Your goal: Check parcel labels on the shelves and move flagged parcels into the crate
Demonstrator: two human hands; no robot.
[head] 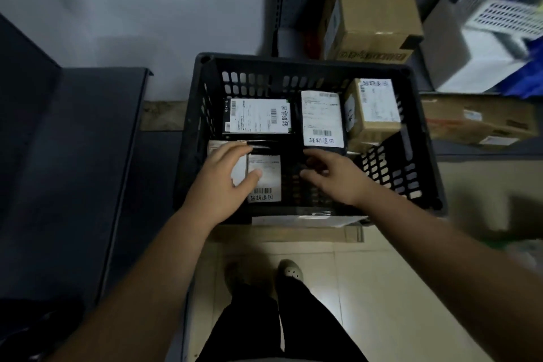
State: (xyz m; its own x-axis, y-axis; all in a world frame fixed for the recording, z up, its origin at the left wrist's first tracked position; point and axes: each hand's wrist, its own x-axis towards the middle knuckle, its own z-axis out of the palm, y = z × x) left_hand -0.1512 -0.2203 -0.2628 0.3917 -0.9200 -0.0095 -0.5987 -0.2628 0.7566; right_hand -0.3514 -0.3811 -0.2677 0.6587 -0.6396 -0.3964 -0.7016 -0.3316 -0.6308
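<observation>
Currently in hand: placing step. A flagged parcel is being settled inside the crate; the label check for it looks done.

1. Dark shelf (pixel 73 156), far left. No parcel visible on it.
2. Left hand (pixel 223 182), forearm reaching in over the near rim. Fingers curve over the far edge of the front-left parcel (pixel 266 173) and the thumb lies on its white label, so it grips that parcel.
3. Crate (pixel 305 61), black with slotted walls, centre, on the floor. The front-left parcel lies against its near left wall.
4. Flat dark parcel (pixel 258 116), back left of the crate, label up.
5. Tall dark parcel (pixel 322 119), centre back, label up, handwriting at its foot.
6. Right hand (pixel 332 176), palm down, reaching into the open floor of the crate just below the tall dark parcel. Fingers loosely bent, nothing seen in them; contact with that parcel cannot be told.
7. Brown carton parcel (pixel 376 109), tilted in the back right corner.
8. Cardboard box (pixel 373 9) and white basket (pixel 505 9), beyond the crate, right.

Next move, as judged: let go of the front-left parcel once it lies flat, lift both hands clear of the rim, then go on to the shelves.
</observation>
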